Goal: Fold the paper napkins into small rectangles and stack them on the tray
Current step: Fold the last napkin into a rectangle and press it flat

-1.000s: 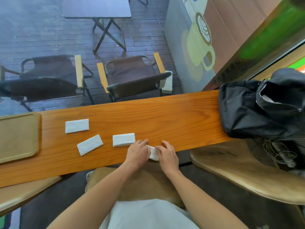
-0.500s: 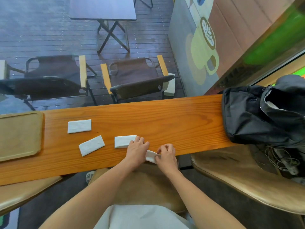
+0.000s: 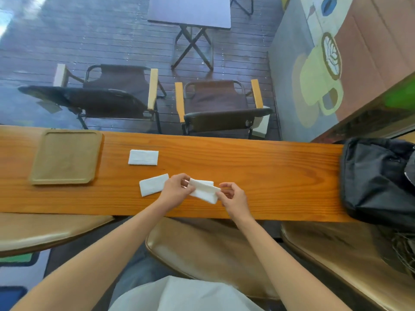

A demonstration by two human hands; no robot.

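Note:
A folded white napkin hangs just above the wooden counter, held at both ends. My left hand pinches its left end and my right hand pinches its right end. Behind it a white edge shows, probably another folded napkin lying on the counter. Two more folded napkins lie to the left, one beside my left hand and one farther back. The tan tray sits at the counter's left end with nothing on it.
A black backpack covers the counter's right end. Tan stool seats stand below the near edge. Beyond the far edge, two folding chairs and a small table stand lower down on a deck.
Both hands were pressing the napkin flat at the counter's near edge. They have since lifted it and moved it a little farther in, holding it by its ends.

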